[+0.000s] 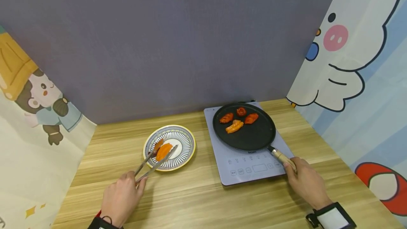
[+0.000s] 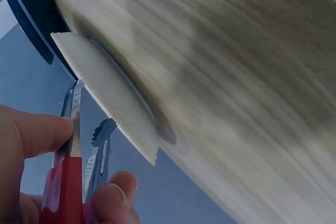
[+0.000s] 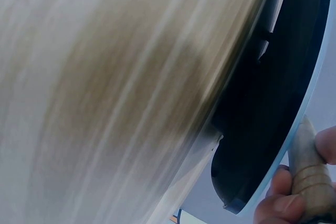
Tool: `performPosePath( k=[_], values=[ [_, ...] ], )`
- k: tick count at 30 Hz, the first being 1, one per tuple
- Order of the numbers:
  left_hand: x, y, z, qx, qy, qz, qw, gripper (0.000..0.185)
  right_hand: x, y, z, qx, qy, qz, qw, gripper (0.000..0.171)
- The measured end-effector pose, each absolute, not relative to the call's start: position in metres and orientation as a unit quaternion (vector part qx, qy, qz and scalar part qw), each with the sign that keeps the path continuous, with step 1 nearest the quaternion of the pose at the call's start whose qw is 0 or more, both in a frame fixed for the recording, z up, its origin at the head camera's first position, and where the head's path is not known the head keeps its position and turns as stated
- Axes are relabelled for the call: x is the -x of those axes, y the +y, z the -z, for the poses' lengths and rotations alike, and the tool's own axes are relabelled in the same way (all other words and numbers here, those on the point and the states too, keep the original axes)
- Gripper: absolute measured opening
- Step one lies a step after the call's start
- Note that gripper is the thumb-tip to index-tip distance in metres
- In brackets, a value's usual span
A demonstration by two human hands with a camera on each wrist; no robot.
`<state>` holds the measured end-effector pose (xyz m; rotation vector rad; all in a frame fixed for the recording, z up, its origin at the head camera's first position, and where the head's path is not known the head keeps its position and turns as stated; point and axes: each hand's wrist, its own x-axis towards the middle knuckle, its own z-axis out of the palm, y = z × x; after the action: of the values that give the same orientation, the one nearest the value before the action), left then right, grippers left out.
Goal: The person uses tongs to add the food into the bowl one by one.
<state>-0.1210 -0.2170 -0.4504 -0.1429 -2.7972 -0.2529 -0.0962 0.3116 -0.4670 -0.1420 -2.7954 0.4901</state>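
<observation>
My left hand (image 1: 122,195) holds metal tongs (image 1: 145,163) with red handles (image 2: 62,190), pinched between thumb and fingers. The tong tips are spread over a patterned plate (image 1: 187,151). An orange piece of food (image 1: 164,152), like a chicken wing, lies on the plate between the tong arms; whether they touch it I cannot tell. A darker piece (image 1: 158,145) is partly hidden by one arm. My right hand (image 1: 306,181) grips the wooden handle (image 1: 281,157) of a flat black pan (image 1: 251,139). Several reddish-orange wing-like pieces (image 1: 234,126) lie towards the pan's far left.
Beneath the pan is a pale induction cooktop (image 1: 227,172) with touch buttons along its front. Plate and cooktop stand apart on a wood-grain table (image 1: 190,204). A grey panel (image 1: 178,45) rises behind, and printed cartoon sheets (image 1: 356,80) flank both sides.
</observation>
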Motion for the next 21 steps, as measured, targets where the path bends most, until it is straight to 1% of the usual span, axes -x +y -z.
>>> performPosePath(
  k=[14, 21],
  values=[
    [0.1222, -0.218, 0.4523, 0.051, -0.985, 0.081, 0.142, 0.039, 0.0963, 0.3124, 0.4679, 0.05, -0.973, -0.171, 0.15, 0.033],
    [0.1237, -0.2188, 0.4521, 0.064, -0.982, 0.082, 0.156, 0.036, 0.0962, 0.3126, 0.4682, 0.047, -0.973, -0.169, 0.153, 0.032]
  ],
)
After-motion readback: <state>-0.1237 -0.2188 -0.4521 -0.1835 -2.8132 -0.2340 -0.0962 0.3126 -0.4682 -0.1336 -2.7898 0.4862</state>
